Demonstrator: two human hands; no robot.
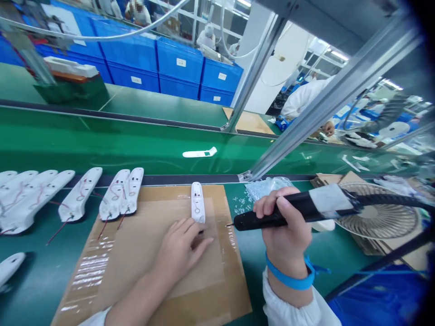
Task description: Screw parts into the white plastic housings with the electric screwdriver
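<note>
My right hand [287,235] grips a black electric screwdriver [319,204] with white tape around its rear; the thin bit points left, in the air over the cardboard's right edge. On the taped cardboard sheet [136,262] lies a white plastic housing [197,201], long and narrow, with small dark holes. The fingers of my left hand [178,246] are curled over its near end, which they hide. To the left stand several similar white housings [81,194] in a row, some with thin red wires hanging out.
Beyond the bench edge, a green conveyor belt [118,145] carries one white part [200,153]. Small white pieces [240,206] lie by a clear plastic bag [268,185]. A fan [374,212] sits at right, below the screwdriver cable. An aluminium post [299,122] slants across. A co-worker's hand [328,128] is beyond.
</note>
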